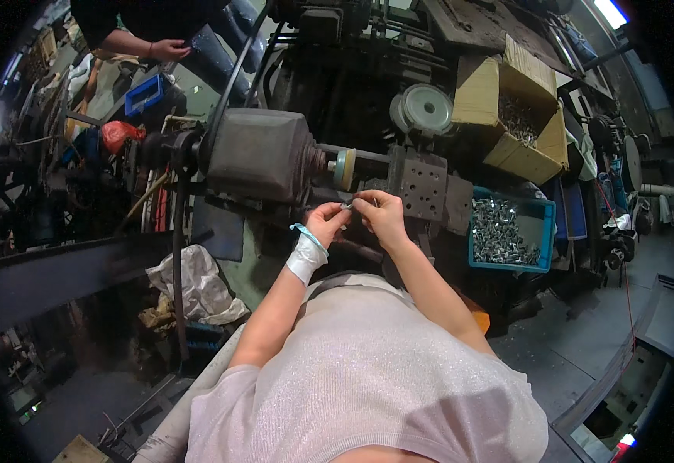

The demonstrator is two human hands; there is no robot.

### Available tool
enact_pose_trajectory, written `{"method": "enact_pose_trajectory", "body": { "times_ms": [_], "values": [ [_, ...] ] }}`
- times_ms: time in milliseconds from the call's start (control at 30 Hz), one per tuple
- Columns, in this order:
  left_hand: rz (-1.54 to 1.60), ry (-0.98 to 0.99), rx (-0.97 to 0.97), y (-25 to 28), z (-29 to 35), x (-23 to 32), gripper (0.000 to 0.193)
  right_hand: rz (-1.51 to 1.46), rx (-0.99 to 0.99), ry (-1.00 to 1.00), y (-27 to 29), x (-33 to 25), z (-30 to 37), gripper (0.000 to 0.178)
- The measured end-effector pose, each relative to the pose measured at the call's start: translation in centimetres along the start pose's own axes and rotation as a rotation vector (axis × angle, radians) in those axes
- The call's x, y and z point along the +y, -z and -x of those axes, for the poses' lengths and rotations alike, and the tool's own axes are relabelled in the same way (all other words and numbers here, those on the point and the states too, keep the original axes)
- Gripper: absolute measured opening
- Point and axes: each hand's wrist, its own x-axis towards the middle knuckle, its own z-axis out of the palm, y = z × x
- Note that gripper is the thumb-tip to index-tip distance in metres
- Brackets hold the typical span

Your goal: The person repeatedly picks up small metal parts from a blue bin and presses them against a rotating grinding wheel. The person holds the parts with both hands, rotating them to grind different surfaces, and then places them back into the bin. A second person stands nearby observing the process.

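Note:
My left hand [328, 222], with a white wrap and a light blue band at its wrist, is closed in a pinch. Close beside it, my right hand [382, 217] pinches too. Between the two sets of fingertips shows a small metal piece [346, 206], too small to name and mostly covered by the fingers. Both hands are in front of a dark machine with a boxy grey housing [257, 155]. Just beyond my fingers sits a round yellowish and green wheel [344, 170] on its spindle. A block with several holes [423, 189] is right of my right hand.
A blue bin [551, 231] of small metal parts stands at the right. Behind it is an open cardboard box [476, 96] holding more small metal pieces. A round metal disc [427, 108] sits at the back. Another person's hand [169, 50] shows at the far left, near a blue crate [144, 95].

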Motion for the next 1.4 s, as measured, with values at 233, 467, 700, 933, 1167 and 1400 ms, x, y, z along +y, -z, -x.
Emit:
{"method": "enact_pose_trajectory", "body": {
  "times_ms": [233, 467, 700, 933, 1167, 1400],
  "values": [
    [-0.077, 0.034, 0.028, -0.4, -2.1, -0.4, 0.017, -0.029, 0.133, -0.027, -0.8, 1.9, -2.3, 0.016],
    [-0.026, 0.018, 0.152, -1.0, -3.5, -1.1, 0.013, 0.054, 0.216, 0.099, -1.3, 2.7, -4.1, 0.01],
    [-0.032, 0.012, 0.165, -0.9, -3.6, -1.2, 0.014, -0.048, 0.248, 0.104, -1.8, 2.5, -3.9, 0.008],
    [-0.06, -0.03, 0.192, -1.4, -3.4, -0.9, 0.012, -0.073, 0.264, 0.119, -1.8, 3.5, -4.2, 0.009],
    [0.129, 0.276, -0.055, 0.5, 0.2, 1.9, 0.035, -0.162, 0.11, 0.087, 0.1, 1.9, -1.3, 0.015],
    [0.203, 0.178, -0.06, 0.1, -0.7, 0.7, 0.025, -0.204, 0.052, 0.074, 0.0, 1.6, -0.6, 0.016]
  ]
}}
